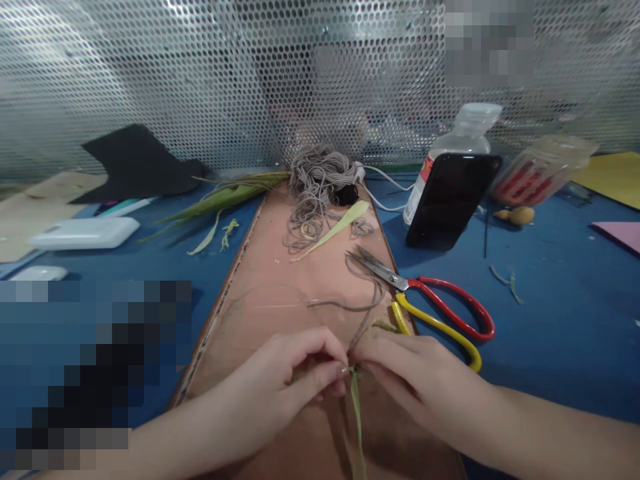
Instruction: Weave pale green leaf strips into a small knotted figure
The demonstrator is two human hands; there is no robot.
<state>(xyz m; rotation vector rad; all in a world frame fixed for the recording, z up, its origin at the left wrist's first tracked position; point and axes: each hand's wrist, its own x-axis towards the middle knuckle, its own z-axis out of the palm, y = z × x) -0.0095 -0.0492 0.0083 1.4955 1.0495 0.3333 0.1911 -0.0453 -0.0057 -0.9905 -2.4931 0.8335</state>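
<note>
Both hands meet over the lower middle of a brown board (280, 267). My left hand (305, 373) is pinched closed at the fingertips, by the top of a narrow green leaf strip (357, 413) that hangs down. My right hand (410, 370) is closed on the other side of that strip's top, with grey cord (367, 320) running up from its fingers. Just beyond the right hand lie open scissors (400, 283) with one red and one yellow handle. A pale leaf piece (340, 230) rests farther up the board, beside a tangled heap of grey cord (323, 177).
A black phone (453, 200) leans on a clear bottle (460, 140) at the right. Behind it is a tilted jar (543, 170). Green husks (225, 200), black paper (140, 163) and a white case (85, 233) lie left. Perforated metal (215, 87) stands across the back.
</note>
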